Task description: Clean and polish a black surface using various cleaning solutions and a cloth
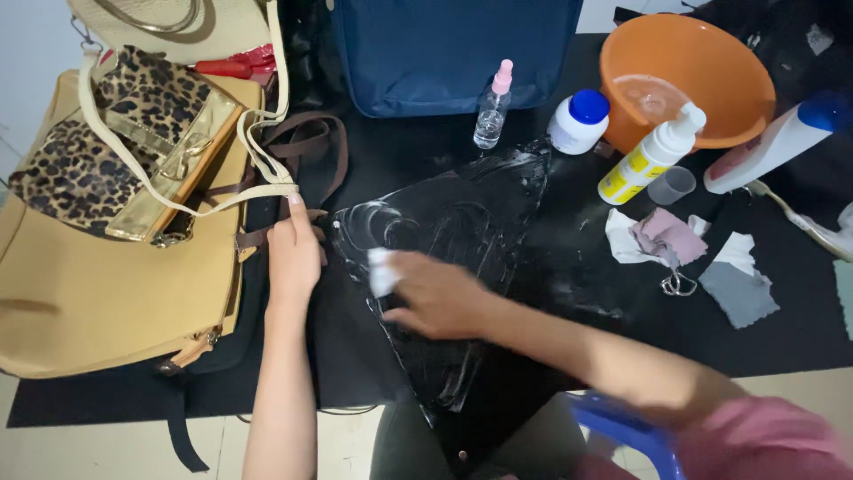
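the right hand (437,295) is closed on a small white pad (382,271), pressing it onto a shiny black bag (462,222) smeared with white foam, lying mid-table. the left hand (293,253) lies flat with fingers together on the bag's left edge, gripping nothing. a tan bag (98,293) sits left; a pump bottle (653,156) and orange basin (684,76) stand far right.

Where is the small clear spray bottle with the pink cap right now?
In the head view, the spray bottle stands upper centre, before the blue bag and left of the blue-lidded white jar.
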